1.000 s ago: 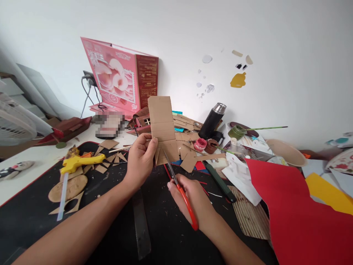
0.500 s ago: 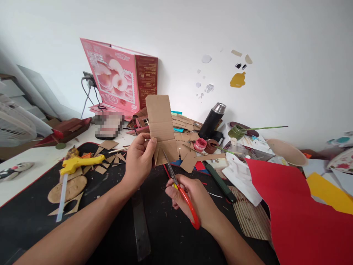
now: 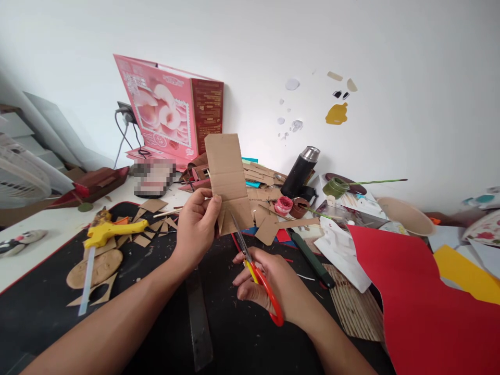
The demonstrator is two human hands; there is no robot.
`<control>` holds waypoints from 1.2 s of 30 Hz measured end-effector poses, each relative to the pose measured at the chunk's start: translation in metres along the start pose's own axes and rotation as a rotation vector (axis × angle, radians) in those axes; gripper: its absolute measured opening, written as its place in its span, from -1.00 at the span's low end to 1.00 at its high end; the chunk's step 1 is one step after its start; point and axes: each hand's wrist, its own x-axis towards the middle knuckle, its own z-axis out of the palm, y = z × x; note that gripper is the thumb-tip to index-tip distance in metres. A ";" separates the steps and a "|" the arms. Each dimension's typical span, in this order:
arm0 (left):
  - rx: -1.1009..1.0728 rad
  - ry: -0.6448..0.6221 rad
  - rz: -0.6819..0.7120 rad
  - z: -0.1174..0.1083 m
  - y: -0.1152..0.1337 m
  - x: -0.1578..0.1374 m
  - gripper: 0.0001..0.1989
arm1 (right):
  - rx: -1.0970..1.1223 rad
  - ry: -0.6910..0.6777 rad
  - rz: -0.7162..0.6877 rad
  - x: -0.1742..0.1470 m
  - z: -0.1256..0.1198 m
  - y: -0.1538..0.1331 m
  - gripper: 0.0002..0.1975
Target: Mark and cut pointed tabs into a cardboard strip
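My left hand (image 3: 198, 224) pinches the lower left edge of a brown cardboard piece (image 3: 226, 166), held upright above the black mat (image 3: 156, 323). The piece is creased across, and its lower flap has slits cut into the bottom edge. My right hand (image 3: 269, 281) grips a pair of scissors (image 3: 269, 294) with red and yellow handles, fingers in the loops. Their blades point up and left, with the tip at the lower flap. Whether both blades straddle the cardboard I cannot tell. A steel ruler (image 3: 200, 323) lies on the mat below my hands.
To the left lie a yellow glue gun (image 3: 113, 229) and cardboard scraps. A black thermos (image 3: 299, 172), paint jars (image 3: 283, 204) and a green utility knife (image 3: 312, 258) sit behind and right. Red paper (image 3: 425, 302) covers the right side. A pink box (image 3: 164, 109) leans against the wall.
The fingers and thumb of my right hand have spread, and the scissor handles have parted a little. The cardboard and my left hand have barely shifted.
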 end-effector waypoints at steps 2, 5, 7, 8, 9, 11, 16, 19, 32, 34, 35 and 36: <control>-0.006 -0.006 -0.001 0.000 0.001 0.000 -0.62 | 0.066 0.000 0.017 0.000 0.001 0.001 -0.32; -0.024 -0.011 0.002 0.000 0.001 0.000 -0.61 | 0.129 -0.013 0.054 0.000 0.002 0.003 -0.31; -0.030 -0.010 0.000 0.000 0.002 -0.001 -0.61 | 0.159 -0.022 0.066 0.001 0.002 0.003 -0.33; -0.032 -0.010 -0.002 0.000 0.002 -0.002 -0.62 | 0.158 -0.020 0.060 0.001 0.002 0.003 -0.34; -0.035 -0.011 -0.005 0.000 0.002 -0.002 -0.62 | 0.136 -0.016 0.048 0.001 0.002 0.002 -0.34; -0.038 -0.011 -0.008 0.001 0.003 -0.002 -0.61 | 0.040 -0.001 0.014 0.001 0.002 0.000 -0.34; -0.049 -0.016 -0.006 0.003 0.005 -0.001 -0.61 | -0.163 0.062 -0.041 0.001 0.001 -0.008 -0.32; -0.058 -0.030 -0.002 0.003 0.005 0.000 -0.62 | -0.201 0.079 -0.040 0.001 0.002 -0.009 -0.32; -0.040 -0.043 -0.019 0.003 0.003 0.000 -0.63 | -0.289 0.186 -0.022 0.005 0.009 -0.006 -0.59; -0.038 -0.043 -0.035 0.003 0.001 0.000 -0.63 | -0.324 0.213 -0.032 0.006 0.010 -0.007 -0.65; -0.035 -0.040 -0.043 0.003 0.000 0.000 -0.63 | -0.342 0.225 -0.038 0.006 0.010 -0.007 -0.67; -0.030 -0.037 -0.050 0.003 -0.001 -0.001 -0.62 | -0.360 0.234 -0.043 0.006 0.011 -0.007 -0.68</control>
